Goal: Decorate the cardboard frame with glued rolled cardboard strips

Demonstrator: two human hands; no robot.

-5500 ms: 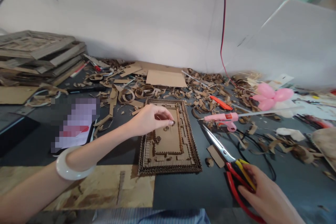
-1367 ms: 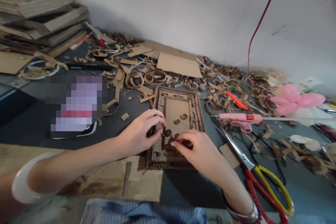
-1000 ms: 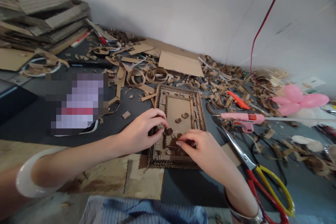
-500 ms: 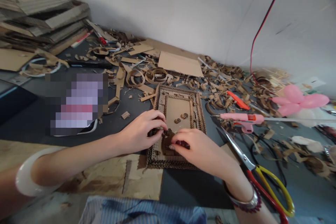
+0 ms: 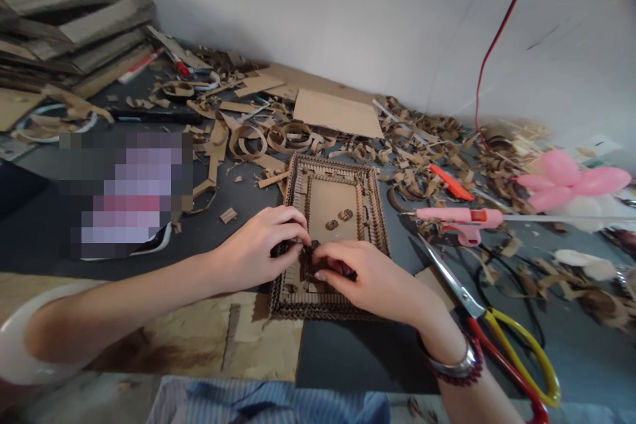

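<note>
Brown rectangular corrugated-cardboard frame (image 5: 334,199) lies on dark grey worktop (image 5: 348,361), long axis running away from the person. Left hand (image 5: 268,245) and right hand (image 5: 366,278) nearly meet over its near-left part, fingers narrowed; any grip cannot be told.

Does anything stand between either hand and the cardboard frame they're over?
Nothing visible does: the left hand and right hand reach over the cardboard frame. The scissors and pink glue gun lie to its right; two small cardboard coils lie inside it, beyond the hands. What lies directly beneath the hands is hidden.
</note>
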